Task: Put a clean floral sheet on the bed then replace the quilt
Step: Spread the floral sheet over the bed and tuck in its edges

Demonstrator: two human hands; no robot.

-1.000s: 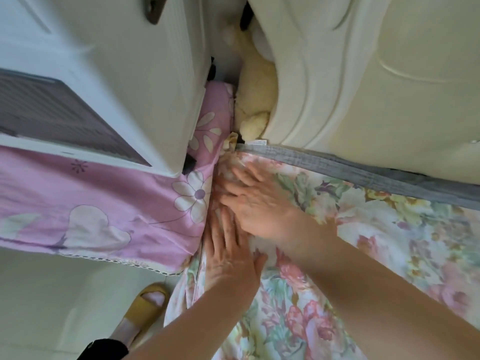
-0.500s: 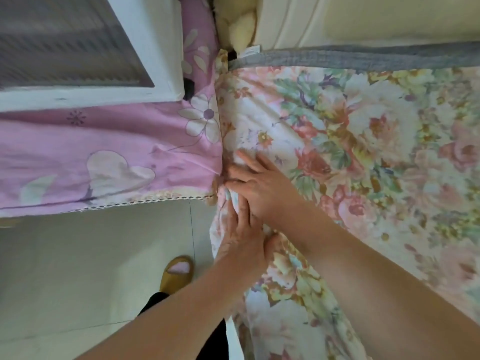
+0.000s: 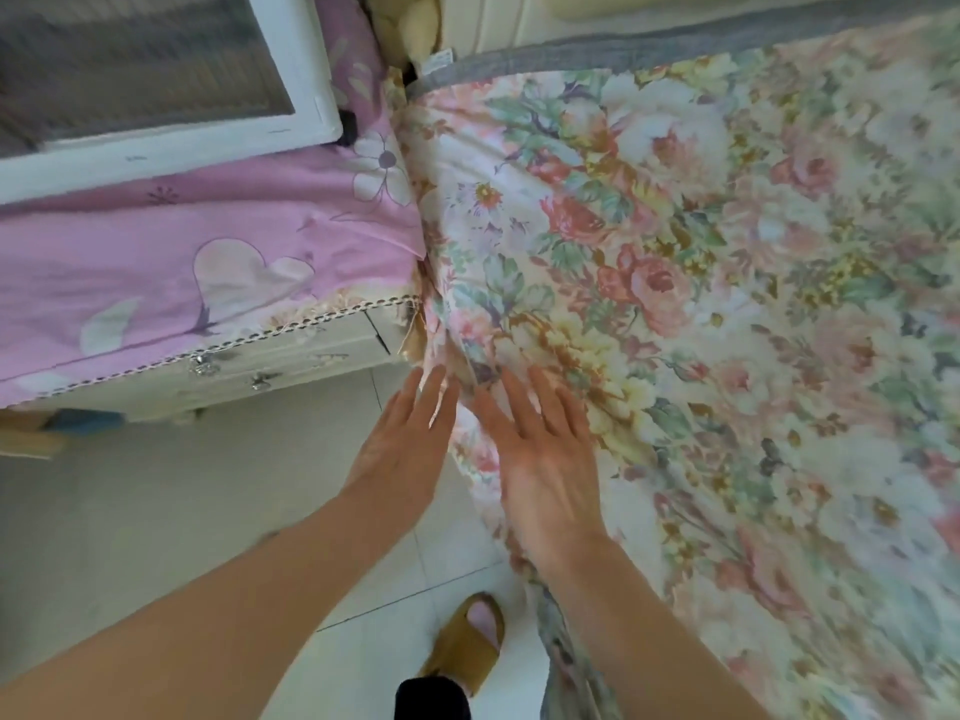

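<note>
The floral sheet (image 3: 701,283), printed with pink roses and green leaves, covers the bed across the right of the view. Its left edge hangs over the side of the mattress in folds. My left hand (image 3: 405,449) lies flat with straight fingers against that hanging edge, beside the nightstand corner. My right hand (image 3: 545,449) is spread flat on the sheet at the bed's edge, fingers pointing up the bed. Neither hand holds anything. A grey strip of mattress edge (image 3: 597,54) shows at the head of the bed. No quilt is in view.
A nightstand (image 3: 291,356) draped in a pink flowered cloth (image 3: 218,231) stands tight against the bed on the left, with a white appliance (image 3: 156,142) on top. The cream headboard (image 3: 498,18) is at the top. My foot in a tan slipper (image 3: 467,646) stands on the white tiled floor.
Both hands have slid down the bed's left edge, away from the headboard corner, and now lie flat side by side. The view has tilted down toward the floor.
</note>
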